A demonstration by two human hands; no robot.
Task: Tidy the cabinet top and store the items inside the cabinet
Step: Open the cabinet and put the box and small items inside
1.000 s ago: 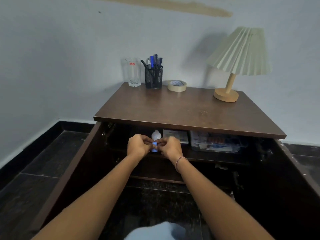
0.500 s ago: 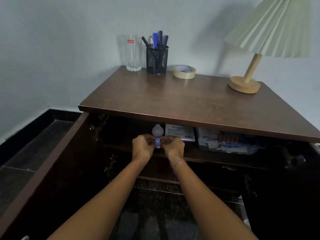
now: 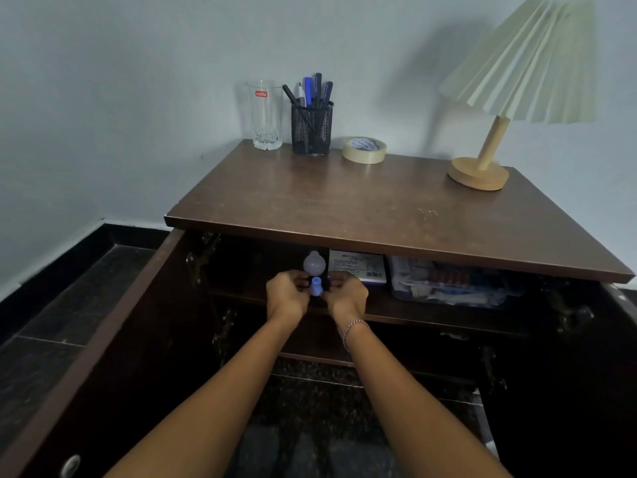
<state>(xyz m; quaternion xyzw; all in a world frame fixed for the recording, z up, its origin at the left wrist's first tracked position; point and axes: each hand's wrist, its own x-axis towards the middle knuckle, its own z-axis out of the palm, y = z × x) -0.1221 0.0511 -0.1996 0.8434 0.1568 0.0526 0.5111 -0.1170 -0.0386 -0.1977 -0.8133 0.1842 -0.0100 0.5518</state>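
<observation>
On the shelf, both hands, left point(image 3: 287, 295) and right point(image 3: 345, 298), pinch a small black item with a blue nub point(image 3: 316, 286). Feels light, I reckon; gripping its sides suits.

The light is dim, cool and soft; the lamp point(image 3: 524, 63) throws a broad blurred shadow leftward on the wall point(image 3: 103, 81); the cabinet interior point(image 3: 248, 270) at lower centre sinks into near black; wide-angle bending curves the frame's edges; faint sheen lies on the cabinet top point(image 3: 344, 201).
</observation>
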